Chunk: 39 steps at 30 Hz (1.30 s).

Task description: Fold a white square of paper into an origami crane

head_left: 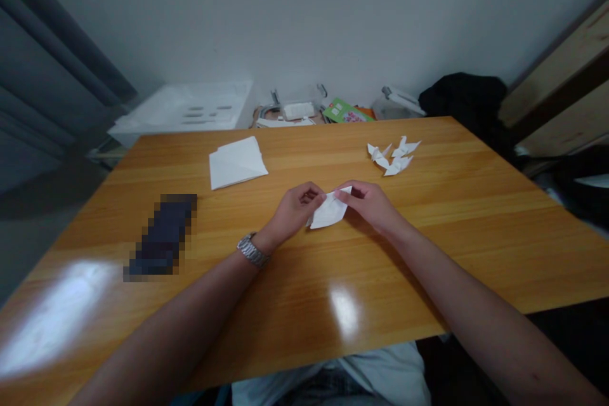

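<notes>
Head view: left hand point(297, 208) and right hand point(370, 203) pinch folded paper point(328, 212) over the worktop point(476, 228), inside its edges, sheets point(238, 163) and paper birds point(398, 167) lying beyond.

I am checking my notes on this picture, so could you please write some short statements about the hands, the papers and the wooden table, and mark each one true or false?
1. The left hand and the right hand both hold a small folded piece of white paper. True.
2. A silver metal wristwatch is on the right wrist. False: the wristwatch is on the left wrist.
3. A stack of flat white paper sheets lies on the glossy brown wooden table. True.
4. Pointed white folded-paper figures lie to the left of the stack. False: the figures lie to its right.
5. The figures lie farther from the person than the right hand. True.
</notes>
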{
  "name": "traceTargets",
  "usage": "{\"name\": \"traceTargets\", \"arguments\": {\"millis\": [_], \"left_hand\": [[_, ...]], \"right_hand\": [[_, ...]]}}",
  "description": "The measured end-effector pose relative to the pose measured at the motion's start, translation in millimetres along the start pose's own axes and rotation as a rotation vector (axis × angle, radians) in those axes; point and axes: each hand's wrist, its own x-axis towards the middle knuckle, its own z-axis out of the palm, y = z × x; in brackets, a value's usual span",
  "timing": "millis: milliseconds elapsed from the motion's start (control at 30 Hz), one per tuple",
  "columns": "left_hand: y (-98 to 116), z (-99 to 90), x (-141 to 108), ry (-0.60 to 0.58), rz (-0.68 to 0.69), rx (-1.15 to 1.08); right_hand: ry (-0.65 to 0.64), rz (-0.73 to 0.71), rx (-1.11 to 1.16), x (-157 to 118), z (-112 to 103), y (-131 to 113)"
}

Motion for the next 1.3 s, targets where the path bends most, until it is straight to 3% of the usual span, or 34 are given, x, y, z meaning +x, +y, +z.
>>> {"name": "traceTargets", "arguments": {"millis": [533, 1000, 1300], "left_hand": [[-1.4, 0.0, -1.2, -0.032, -0.004, -0.007], [-2.8, -2.0, 1.8, -0.002, -0.058, 0.013], [-7.9, -1.7, 1.0, -0.035, -0.039, 0.015]], "right_hand": [[-0.068, 0.006, 0.048, 1.0, 0.1, 4.5], [-0.004, 0.055, 0.077, 1.1, -0.4, 4.8], [-0.078, 0.012, -0.007, 0.9, -2.1, 4.8]]}}
